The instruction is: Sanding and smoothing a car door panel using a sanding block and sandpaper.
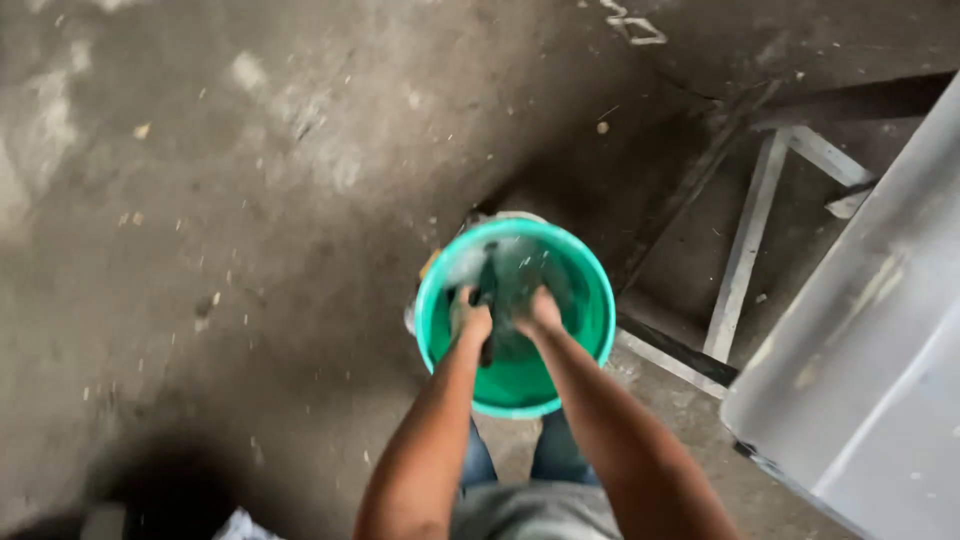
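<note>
Two hands down in one green bucket [590, 300]. Your left hand [470, 320] is fisted round a dark wet cloth [490, 290] that rises just ahead of its knuckles. Your right hand [543, 312], just beside it, looks curled on the same cloth, but blur hides the fingers, so I cannot tell for sure. Risks: wring hard and water slops over the rim onto the gritty concrete floor [250, 200]. Lean on it and the bucket may tip toward the metal frame [745, 260] right of your right hand.
</note>
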